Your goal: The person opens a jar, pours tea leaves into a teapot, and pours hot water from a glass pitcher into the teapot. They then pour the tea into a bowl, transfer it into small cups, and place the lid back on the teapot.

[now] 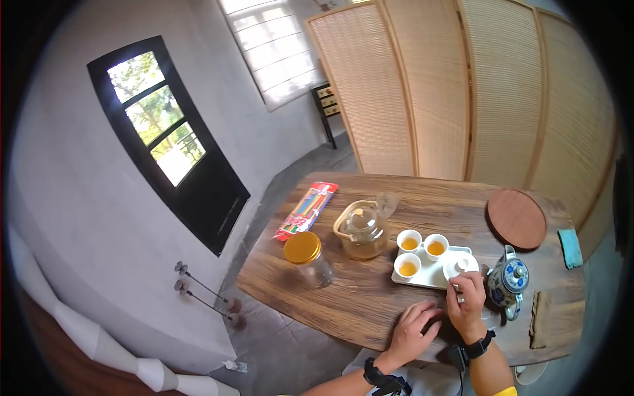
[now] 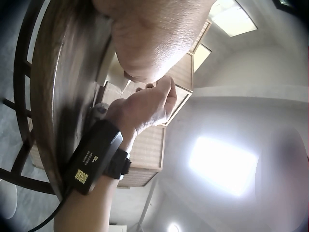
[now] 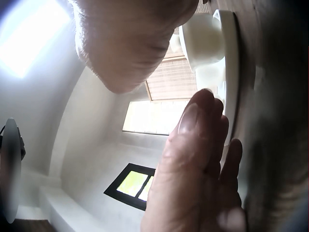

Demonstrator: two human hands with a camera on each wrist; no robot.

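Note:
In the head view my right hand point(image 1: 467, 305) has curled fingers at the near side of a white lidded pot point(image 1: 460, 263), gripping what looks like its handle. The pot stands on the right part of a white tray point(image 1: 429, 276), beside three white cups of amber liquid, one of them the front cup point(image 1: 407, 266). My left hand point(image 1: 413, 335) rests on the table, fingers loosely extended, nothing held. The left wrist view shows my right hand point(image 2: 145, 106) with bent fingers. In the right wrist view, a white vessel point(image 3: 203, 41) stands beyond my right hand point(image 3: 130, 43); the grip is hidden.
On the wooden table point(image 1: 350, 320) stand a glass teapot point(image 1: 364, 241), a gold-lidded jar point(image 1: 304, 249) and a red pencil pack point(image 1: 307, 210). Right lie a blue-white teapot point(image 1: 508, 280), a round wooden tray point(image 1: 516, 219), a teal cloth point(image 1: 570, 249) and a brown strip point(image 1: 539, 320).

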